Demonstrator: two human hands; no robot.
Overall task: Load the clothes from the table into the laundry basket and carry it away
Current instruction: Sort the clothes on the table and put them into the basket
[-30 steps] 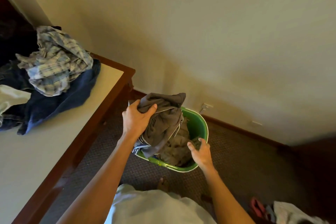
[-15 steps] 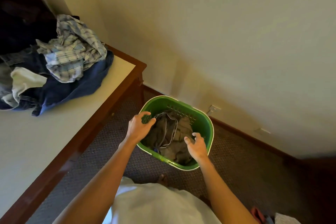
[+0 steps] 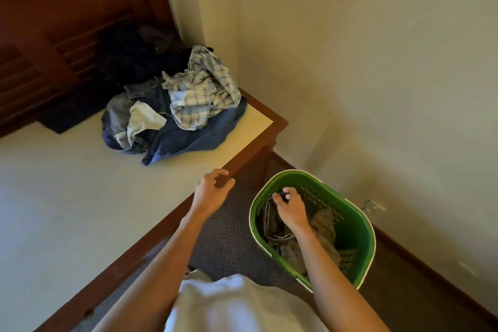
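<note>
**Grey load dropped, left hand free for the pile**

Hands came first to the eye: the left hand (image 3: 213,191) hovered empty over the table's near edge, fingers loosely curled, while the right hand (image 3: 291,209) reached down into the basket, fingers bent over the grey clothes (image 3: 323,226); whether it gripped them I could not tell. A second before, that left hand had held the grey garment above the basket. It now lay inside, so one load was done and the next fetch was beginning.

From where I stood, the table (image 3: 67,197) filled the left, cream-topped with a dark wood border. The laundry basket (image 3: 361,229), green with a pale rim, sat on the carpet at four o'clock from the table's corner, only partly filled. The remaining pile (image 3: 177,116) lay at eleven o'clock from the left hand, well apart: dark blue denim beneath, a crumpled plaid shirt (image 3: 204,91) on top, a white piece (image 3: 142,118) tucked in. Several trips looked likely.
</note>
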